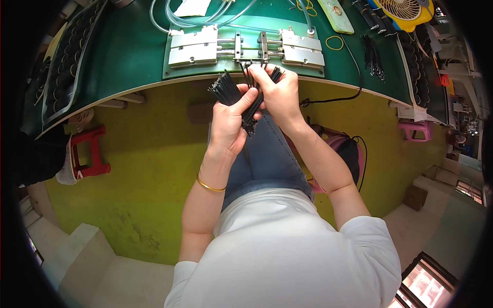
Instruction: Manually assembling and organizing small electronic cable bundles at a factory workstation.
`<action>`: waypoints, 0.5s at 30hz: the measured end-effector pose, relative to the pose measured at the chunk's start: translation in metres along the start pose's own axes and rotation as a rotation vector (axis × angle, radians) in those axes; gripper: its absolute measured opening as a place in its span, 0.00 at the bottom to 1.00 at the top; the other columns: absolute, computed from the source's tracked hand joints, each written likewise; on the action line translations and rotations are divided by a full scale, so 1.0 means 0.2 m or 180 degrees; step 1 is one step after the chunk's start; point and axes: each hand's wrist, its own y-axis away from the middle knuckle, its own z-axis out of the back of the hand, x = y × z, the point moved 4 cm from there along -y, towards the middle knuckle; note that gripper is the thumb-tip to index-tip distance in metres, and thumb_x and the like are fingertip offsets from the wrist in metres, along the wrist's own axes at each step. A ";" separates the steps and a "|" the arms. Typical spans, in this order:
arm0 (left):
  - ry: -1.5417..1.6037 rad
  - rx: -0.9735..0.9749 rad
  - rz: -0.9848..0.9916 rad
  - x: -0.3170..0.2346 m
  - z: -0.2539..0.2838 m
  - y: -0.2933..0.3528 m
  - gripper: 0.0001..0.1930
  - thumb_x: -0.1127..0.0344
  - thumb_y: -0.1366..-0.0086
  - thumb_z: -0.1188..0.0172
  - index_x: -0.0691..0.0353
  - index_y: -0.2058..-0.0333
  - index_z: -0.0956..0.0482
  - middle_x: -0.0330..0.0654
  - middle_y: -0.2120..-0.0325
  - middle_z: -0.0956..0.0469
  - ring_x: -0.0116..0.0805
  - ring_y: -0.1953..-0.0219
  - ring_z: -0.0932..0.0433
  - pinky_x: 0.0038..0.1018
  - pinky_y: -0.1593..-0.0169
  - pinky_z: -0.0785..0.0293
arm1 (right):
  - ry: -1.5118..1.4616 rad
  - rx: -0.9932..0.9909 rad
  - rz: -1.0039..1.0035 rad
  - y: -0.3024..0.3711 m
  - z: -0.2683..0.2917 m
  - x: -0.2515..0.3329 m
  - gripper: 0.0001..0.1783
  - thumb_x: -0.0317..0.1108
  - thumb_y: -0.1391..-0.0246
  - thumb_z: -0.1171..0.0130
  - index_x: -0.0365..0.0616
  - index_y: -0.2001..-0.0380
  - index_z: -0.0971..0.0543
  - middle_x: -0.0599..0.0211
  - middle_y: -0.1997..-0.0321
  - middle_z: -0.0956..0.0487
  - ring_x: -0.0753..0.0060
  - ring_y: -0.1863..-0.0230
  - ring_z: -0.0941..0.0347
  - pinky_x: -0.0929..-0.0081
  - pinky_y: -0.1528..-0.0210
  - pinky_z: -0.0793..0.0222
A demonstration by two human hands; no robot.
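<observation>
I see the left hand (230,120) wrapped around a bundle of thin black strips (224,88), just off the middle of the bench's (128,56) near edge. The right hand (281,95) is bent in beside it, its fingers (256,71) pinching strips that point up at a metal fixture (264,45); whether their tips touch it, I cannot tell. The fixture, with silver blocks (303,47) facing each other on a green plate (246,23), lies along that near edge. Clear tubing (195,23) loops behind it. Toward the right edge I have a bunch of black leads (373,59) and a yellow fan (408,11); a tray of black coils (67,61) lines the left edge.
</observation>
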 end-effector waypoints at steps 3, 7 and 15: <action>0.0004 0.0010 0.0004 0.00 0.00 0.00 0.06 0.74 0.44 0.44 0.67 0.68 0.30 0.42 0.76 0.26 0.29 0.77 0.26 0.20 0.78 0.31 | -0.0100 0.0023 -0.0093 0.00 0.00 0.00 0.10 0.33 0.52 0.45 0.38 0.80 0.24 0.73 0.85 0.27 0.88 0.90 0.38 0.89 0.91 0.45; -0.0013 -0.0024 0.0005 0.00 0.00 0.00 0.06 0.74 0.44 0.44 0.67 0.68 0.30 0.42 0.76 0.26 0.29 0.77 0.26 0.20 0.78 0.31 | -0.0297 0.0025 -0.0181 -0.02 0.00 -0.02 0.10 0.33 0.52 0.45 0.38 0.80 0.24 0.73 0.84 0.27 0.88 0.90 0.37 0.89 0.92 0.45; 0.0197 0.0024 0.0083 0.00 -0.02 0.00 0.04 0.74 0.44 0.44 0.65 0.69 0.30 0.41 0.77 0.27 0.29 0.77 0.26 0.20 0.79 0.31 | -0.0400 0.0009 -0.0149 -0.02 0.00 -0.04 0.11 0.34 0.52 0.44 0.38 0.81 0.25 0.74 0.85 0.28 0.88 0.89 0.37 0.90 0.92 0.46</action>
